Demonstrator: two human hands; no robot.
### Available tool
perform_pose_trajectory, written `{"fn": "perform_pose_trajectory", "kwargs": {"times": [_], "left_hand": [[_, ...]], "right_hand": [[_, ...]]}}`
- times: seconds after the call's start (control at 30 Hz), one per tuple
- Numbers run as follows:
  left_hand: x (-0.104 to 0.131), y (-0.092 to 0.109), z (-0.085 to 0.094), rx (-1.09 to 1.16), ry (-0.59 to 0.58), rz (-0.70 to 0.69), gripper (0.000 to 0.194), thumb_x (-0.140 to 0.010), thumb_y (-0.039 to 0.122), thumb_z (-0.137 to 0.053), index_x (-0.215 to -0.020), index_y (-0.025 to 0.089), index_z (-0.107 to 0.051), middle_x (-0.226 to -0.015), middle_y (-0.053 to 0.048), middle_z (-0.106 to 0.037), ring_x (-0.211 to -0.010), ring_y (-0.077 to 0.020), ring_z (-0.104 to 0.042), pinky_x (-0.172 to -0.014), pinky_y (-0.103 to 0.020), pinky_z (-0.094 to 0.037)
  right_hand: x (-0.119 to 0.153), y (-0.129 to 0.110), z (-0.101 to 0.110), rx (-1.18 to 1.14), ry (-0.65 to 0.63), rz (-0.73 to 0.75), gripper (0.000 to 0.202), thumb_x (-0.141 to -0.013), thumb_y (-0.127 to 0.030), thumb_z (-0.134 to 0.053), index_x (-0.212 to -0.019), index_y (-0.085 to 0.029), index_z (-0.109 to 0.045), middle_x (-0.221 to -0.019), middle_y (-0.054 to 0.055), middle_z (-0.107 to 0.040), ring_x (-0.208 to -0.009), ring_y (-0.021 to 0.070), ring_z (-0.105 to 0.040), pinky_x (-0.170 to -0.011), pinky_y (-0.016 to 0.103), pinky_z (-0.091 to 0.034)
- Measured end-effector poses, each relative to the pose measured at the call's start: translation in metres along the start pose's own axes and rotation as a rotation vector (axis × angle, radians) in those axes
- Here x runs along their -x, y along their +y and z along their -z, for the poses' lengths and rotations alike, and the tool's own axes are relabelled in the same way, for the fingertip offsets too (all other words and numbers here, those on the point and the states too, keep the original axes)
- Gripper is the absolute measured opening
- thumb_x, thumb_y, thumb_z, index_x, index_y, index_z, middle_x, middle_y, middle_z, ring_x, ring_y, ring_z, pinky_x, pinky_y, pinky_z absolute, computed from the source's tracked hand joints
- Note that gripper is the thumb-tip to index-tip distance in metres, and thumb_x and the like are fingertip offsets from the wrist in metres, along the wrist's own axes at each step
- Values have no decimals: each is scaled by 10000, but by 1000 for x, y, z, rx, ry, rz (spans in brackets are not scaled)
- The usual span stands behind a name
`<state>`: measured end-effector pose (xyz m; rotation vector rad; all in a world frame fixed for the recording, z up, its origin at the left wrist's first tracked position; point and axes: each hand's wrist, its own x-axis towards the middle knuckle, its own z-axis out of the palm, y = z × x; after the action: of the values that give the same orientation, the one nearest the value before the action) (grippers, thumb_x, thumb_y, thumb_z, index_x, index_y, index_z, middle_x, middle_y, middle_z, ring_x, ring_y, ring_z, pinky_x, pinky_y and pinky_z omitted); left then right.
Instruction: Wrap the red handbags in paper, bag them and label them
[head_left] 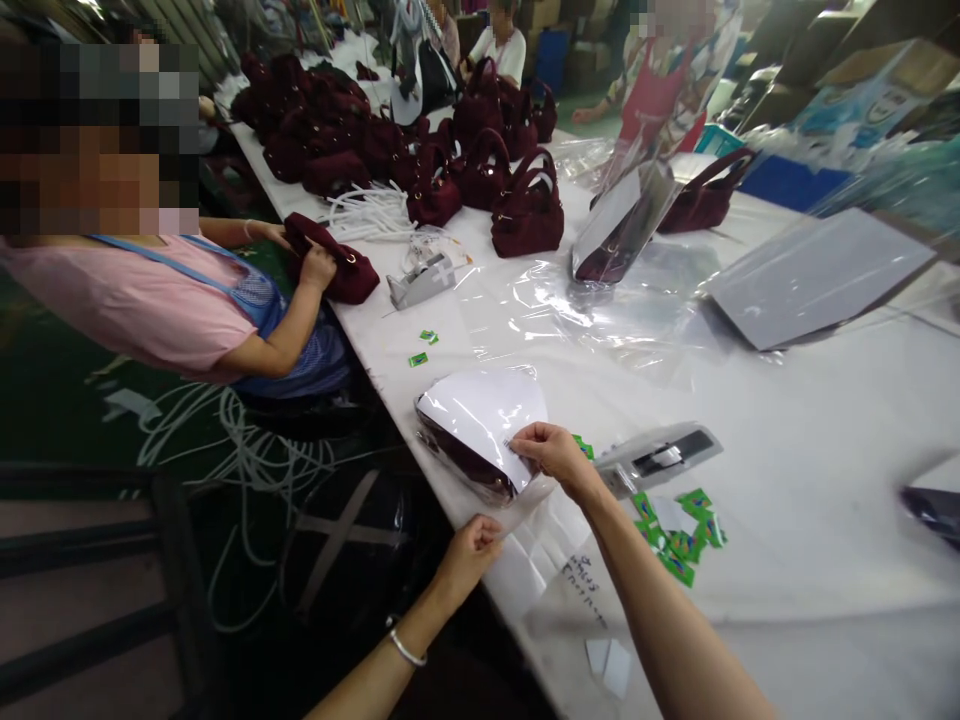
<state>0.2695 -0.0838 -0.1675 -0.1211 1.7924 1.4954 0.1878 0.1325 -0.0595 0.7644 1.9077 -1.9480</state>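
Right hand (551, 455) has thumb and fingertips pinched on the clear wrapper (529, 494), beside the white sheet (487, 405); left hand (474, 545), at its 7 o'clock, has fingers curled by the film, can't tell if gripping. Wrapped handbag (459, 452), dark maroon, lies at the right hand's 9 o'clock, near the table (795, 480) edge. Best guess for clean work: hold film evenly taut between both hands, light pinch, no creasing the sheet, don't drag the bag edgeward. From the bag: apparent tape dispenser (667, 455) at 3 o'clock, green packets (682, 540) at 4, mind the forearm there; maroon bags (527, 218) at 12; co-worker (157, 300) at 10, handling another maroon bag (349, 270).
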Motion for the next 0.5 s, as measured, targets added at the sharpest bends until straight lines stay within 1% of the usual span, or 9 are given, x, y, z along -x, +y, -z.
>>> {"fn": "perform_pose_trajectory", "kwargs": {"times": [0.07,0.13,0.23,0.3,0.37,0.4,0.43,0.47,0.5], "left_hand": [[4,1,5,11,11,-7,374,-659,377,-726,-944,156,-626,-784,-7,-626,-731,-165,-577,-700,-293,-448],[8,1,10,15,30,-11,383,-649,397,-723,-930,153,-634,-784,-13,-627,-732,-167,-581,-698,-294,-454],[16,4,24,13,66,-10,405,-640,455,-719,-898,152,-643,-743,-15,-617,-671,-169,-572,-629,-295,-452],[20,9,43,14,120,-21,436,-641,512,-714,-887,159,-641,-749,-26,-626,-669,-184,-585,-605,-300,-454],[18,20,70,22,210,-52,479,-662,578,-693,-905,170,-631,-820,-55,-654,-743,-217,-621,-639,-318,-477],[15,29,85,32,260,-76,505,-683,608,-671,-935,173,-626,-883,-76,-668,-812,-239,-639,-683,-335,-494],[9,40,99,45,310,-107,533,-711,633,-643,-981,174,-620,-966,-101,-677,-902,-264,-646,-748,-358,-506],[1,52,113,61,357,-144,563,-743,650,-613,-1041,172,-611,-1065,-128,-673,-1009,-288,-636,-833,-386,-505],[-7,67,125,79,399,-188,589,-778,655,-583,-1109,169,-597,-1174,-152,-651,-1121,-307,-603,-931,-414,-480]], "right_hand": [[-4,2,-2,102,33,21,273,-594,-380,-770,-712,-183,-623,-564,-44,-561,-492,97,-452,-478,236,-316],[-4,1,-2,278,83,36,260,-633,-370,-765,-755,-198,-613,-612,-31,-594,-544,126,-523,-507,242,-356],[7,-3,-3,656,215,41,324,-692,-481,-756,-819,-217,-617,-754,20,-660,-704,207,-627,-594,290,-433],[18,-2,-7,851,353,90,427,-728,-566,-725,-955,-214,-642,-959,81,-693,-869,275,-660,-701,357,-486],[26,5,-17,936,470,259,552,-805,-588,-653,-1199,-202,-607,-1246,147,-638,-1118,331,-617,-882,440,-489],[29,11,-24,955,481,376,585,-859,-571,-597,-1311,-201,-554,-1374,159,-571,-1249,339,-548,-986,477,-447],[32,18,-31,972,453,487,600,-905,-553,-536,-1393,-205,-497,-1466,155,-503,-1356,337,-458,-1075,510,-381],[34,27,-38,991,389,574,608,-939,-542,-480,-1446,-208,-451,-1519,143,-453,-1427,332,-371,-1134,542,-311],[36,35,-44,1004,317,621,599,-963,-535,-432,-1468,-214,-434,-1539,127,-436,-1461,327,-319,-1163,567,-263]]}}
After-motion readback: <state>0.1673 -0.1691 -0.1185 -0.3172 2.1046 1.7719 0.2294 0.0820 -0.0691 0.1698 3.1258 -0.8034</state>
